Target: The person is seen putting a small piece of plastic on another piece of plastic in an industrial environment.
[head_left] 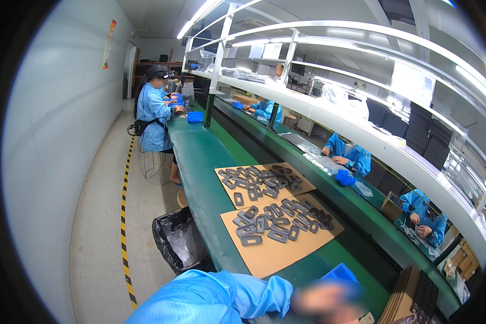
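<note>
Frames point(264, 227) on cardboard, beyond hand point(324, 302)

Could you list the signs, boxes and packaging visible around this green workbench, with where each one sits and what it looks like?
Wall sign: high on the left wall, tall narrow rectangle, red and yellow.
Cardboard sheets: flat on the green bench, tan, covered with dark grey frame parts.
Cardboard box: small, brown, open, beyond the bench at right.
Blue bin: far down the bench, small, rectangular.
Black bag: on the floor beside the bench, open.

Black bin bag point(176, 241), yellow-black floor stripe point(125, 216)
</note>
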Motion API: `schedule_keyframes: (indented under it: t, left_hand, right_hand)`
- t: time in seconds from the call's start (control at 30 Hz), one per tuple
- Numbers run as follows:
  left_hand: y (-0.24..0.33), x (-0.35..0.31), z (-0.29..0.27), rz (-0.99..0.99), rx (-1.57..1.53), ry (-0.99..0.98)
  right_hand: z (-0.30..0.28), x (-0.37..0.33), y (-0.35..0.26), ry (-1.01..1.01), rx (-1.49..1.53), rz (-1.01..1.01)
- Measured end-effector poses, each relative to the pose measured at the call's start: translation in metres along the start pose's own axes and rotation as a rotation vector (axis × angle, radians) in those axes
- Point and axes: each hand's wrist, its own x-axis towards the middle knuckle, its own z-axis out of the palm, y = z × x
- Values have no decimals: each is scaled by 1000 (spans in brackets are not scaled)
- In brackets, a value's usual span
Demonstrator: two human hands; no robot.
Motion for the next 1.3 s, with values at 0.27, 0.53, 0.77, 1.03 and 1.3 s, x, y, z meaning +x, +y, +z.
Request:
schedule_keyframes:
  t: [0.27, 0.53, 0.77, 1.03, 1.3]
  left_hand:
    - [2, -3, -3, 257, 350, 101]
    - [8, -5, -4, 524, 641, 91]
    - [1, -3, -5, 528, 689, -12]
    - [-2, -3, -4, 484, 669, -27]
    - [-5, -1, -5, 416, 649, -85]
  right_hand:
    - [-1, 2, -6, -8, -273, 180]
    - [0, 6, 9, 198, -180, -26]
    - [6, -3, 8, 215, -187, -302]
    - [-4, -5, 5, 131, -551, -285]
    - [0, -5, 7, 154, -536, -331]
